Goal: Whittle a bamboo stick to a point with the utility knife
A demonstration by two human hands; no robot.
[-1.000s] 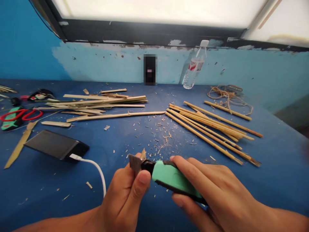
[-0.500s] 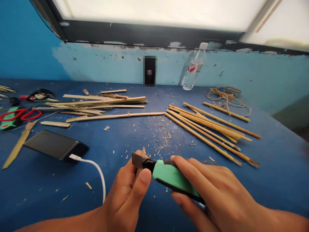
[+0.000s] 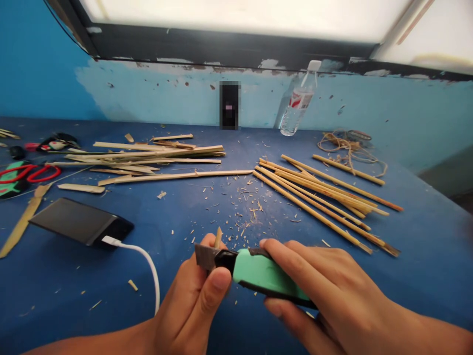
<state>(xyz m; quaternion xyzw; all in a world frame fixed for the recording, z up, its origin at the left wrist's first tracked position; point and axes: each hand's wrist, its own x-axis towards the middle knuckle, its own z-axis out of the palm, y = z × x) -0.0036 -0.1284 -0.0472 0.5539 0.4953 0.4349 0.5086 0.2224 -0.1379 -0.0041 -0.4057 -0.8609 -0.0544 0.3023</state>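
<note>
In my right hand (image 3: 332, 291) is a green and black utility knife (image 3: 264, 271), gripped by its handle with the blade pointing left. My left hand (image 3: 192, 305) is closed around a short bamboo stick (image 3: 218, 237), whose pointed tip sticks up past the fingers. The knife's blade (image 3: 206, 256) lies across the stick, and my left thumb rests close below it, near the black blade holder. Most of the stick is hidden by the blade and my left hand. Thin shavings (image 3: 246, 217) are scattered on the blue table (image 3: 177, 212) just beyond my hands.
Round bamboo sticks (image 3: 318, 195) lie at the right, split strips (image 3: 148, 155) at the left. A phone (image 3: 77, 222) with a white cable (image 3: 148, 264), red-handled scissors (image 3: 44, 172), a water bottle (image 3: 297, 106) and twine (image 3: 343, 148) are also there.
The blade has shifted slightly left and its face has turned, showing more of the stick's tip above it. Both hands keep their grips. The view has moved a little.
</note>
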